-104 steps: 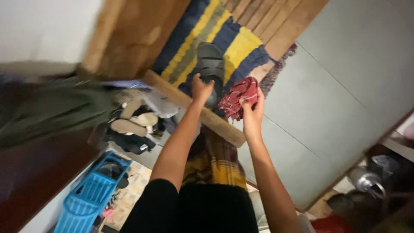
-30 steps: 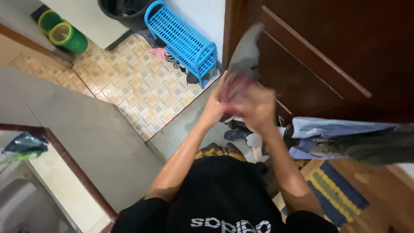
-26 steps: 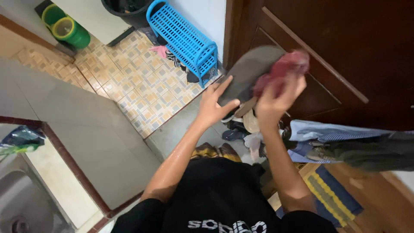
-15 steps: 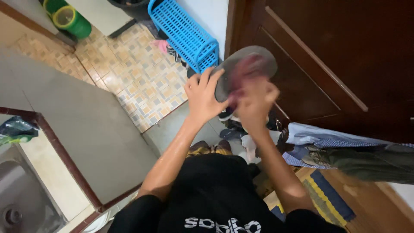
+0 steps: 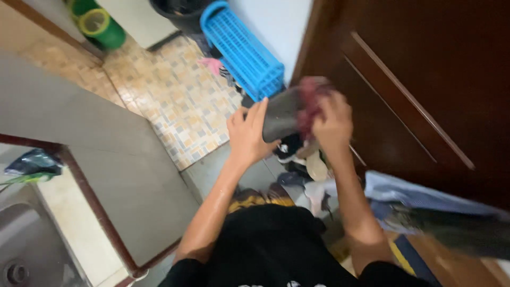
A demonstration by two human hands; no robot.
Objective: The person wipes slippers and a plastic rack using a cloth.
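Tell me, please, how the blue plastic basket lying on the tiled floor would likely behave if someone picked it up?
The blue basket looks like slotted plastic, so it is probably light for its size and fairly stiff. It seems to lie tipped on its side against the white wall, so a push would more likely slide it than roll it.

Home entry or utility corner: patterned floor tiles (image 5: 175, 101), dark wooden door (image 5: 425, 79), blue plastic rack (image 5: 241, 50), shoes (image 5: 300, 159) heaped beside the door.
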